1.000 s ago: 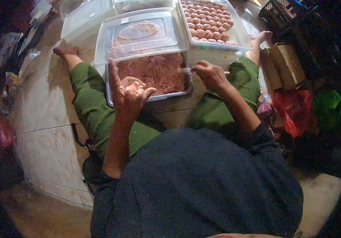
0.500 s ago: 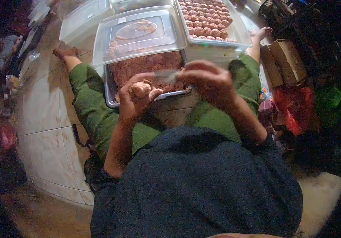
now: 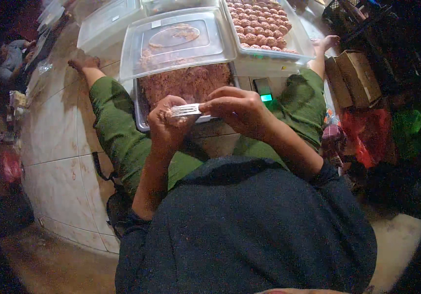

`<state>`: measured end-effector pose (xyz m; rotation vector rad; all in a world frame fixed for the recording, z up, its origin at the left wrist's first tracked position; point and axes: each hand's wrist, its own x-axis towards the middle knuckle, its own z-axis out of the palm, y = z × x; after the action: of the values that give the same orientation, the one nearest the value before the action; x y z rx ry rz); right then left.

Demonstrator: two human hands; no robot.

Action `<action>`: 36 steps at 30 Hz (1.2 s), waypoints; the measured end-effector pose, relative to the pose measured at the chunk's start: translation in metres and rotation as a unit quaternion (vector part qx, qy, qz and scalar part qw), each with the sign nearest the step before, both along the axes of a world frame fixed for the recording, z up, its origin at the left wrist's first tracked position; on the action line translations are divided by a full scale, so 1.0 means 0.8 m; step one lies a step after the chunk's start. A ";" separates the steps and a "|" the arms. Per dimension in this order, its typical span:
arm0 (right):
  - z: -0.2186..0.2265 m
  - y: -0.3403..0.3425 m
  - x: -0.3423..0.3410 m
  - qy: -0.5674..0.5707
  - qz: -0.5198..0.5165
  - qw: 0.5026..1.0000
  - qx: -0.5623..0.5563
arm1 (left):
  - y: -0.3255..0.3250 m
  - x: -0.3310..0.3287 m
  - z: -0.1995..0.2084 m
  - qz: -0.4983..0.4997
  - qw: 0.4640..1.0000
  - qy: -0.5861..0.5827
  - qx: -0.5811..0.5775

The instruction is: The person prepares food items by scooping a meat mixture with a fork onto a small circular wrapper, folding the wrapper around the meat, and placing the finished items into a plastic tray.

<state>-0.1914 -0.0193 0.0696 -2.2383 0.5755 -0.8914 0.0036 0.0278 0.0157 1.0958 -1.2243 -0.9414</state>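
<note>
The dough in the left hand is mostly covered by the fork and fingers; its full outline cannot be made out. Both hands block part of the tub, and the lid overlaps its far end. The upper edge of view cuts off the tray.

Left hand: cupped above the tub's near edge, grip curled round the dough. Right hand: bent inward, grip pinching the fork's end, tines across the dough; contact cannot be confirmed.

Fork: white, slim parallel tines. Tub contents: brown, coarse, packed. Lid: translucent, rectangular, smeared. Balls in the tray: pinkish, knobbly, in rows
</note>
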 end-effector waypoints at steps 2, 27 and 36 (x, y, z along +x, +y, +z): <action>0.001 -0.004 -0.003 -0.018 -0.016 1.000 -0.009 | 0.004 0.002 0.001 -0.017 0.999 0.050 0.011; -0.011 0.021 0.014 -0.001 -0.030 0.995 -0.092 | 0.004 0.004 0.015 0.003 1.000 -0.024 0.005; -0.021 0.011 0.003 0.004 -0.026 1.000 -0.001 | -0.001 0.005 0.000 0.001 0.997 -0.009 -0.081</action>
<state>-0.1890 -0.0105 0.0528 -2.2393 0.6388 -0.9093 0.0076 0.0271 0.0153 0.9797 -1.2909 -0.8167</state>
